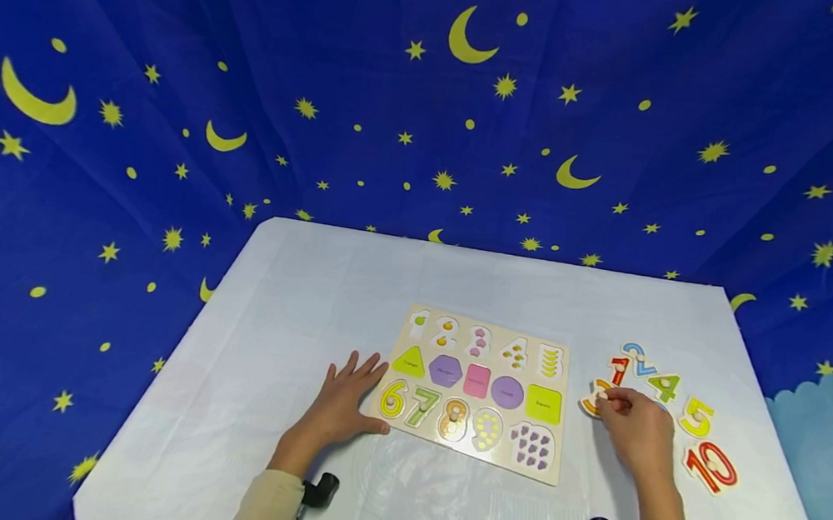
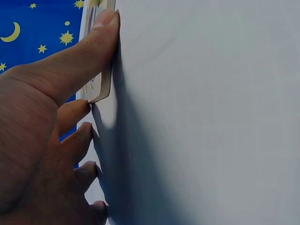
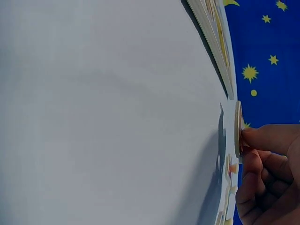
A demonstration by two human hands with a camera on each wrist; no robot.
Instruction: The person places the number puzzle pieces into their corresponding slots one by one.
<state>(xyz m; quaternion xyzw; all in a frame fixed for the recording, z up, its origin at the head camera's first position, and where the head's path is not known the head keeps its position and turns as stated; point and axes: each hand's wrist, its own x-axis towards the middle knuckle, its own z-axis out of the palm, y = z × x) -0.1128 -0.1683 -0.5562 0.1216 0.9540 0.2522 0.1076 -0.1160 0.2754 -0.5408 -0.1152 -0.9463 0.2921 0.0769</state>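
Note:
A wooden number puzzle board (image 1: pixel 423 443) lies on the table, with pieces 6, 7 and 8 seated in its lower row. My left hand (image 1: pixel 344 400) rests at the board's left end, fingers spread and thumb on its near corner. In the left wrist view the thumb (image 2: pixel 96 40) lies against the board's edge. My right hand (image 1: pixel 637 432) pinches an orange number piece (image 1: pixel 589 401) by its knob, to the right of the board; the fingers partly cover its shape. The right wrist view shows this piece (image 3: pixel 238 126) edge-on, lifted above the table.
Around the right hand lie loose number pieces: a red 1 (image 1: pixel 618 370), blue 2 (image 1: pixel 639 358), green 4 (image 1: pixel 664 388), yellow 5 (image 1: pixel 697 418) and red 10 (image 1: pixel 711 467). The hand partly hides another blue piece. A starry blue cloth (image 1: pixel 376 55) hangs behind the white table (image 1: pixel 294 282).

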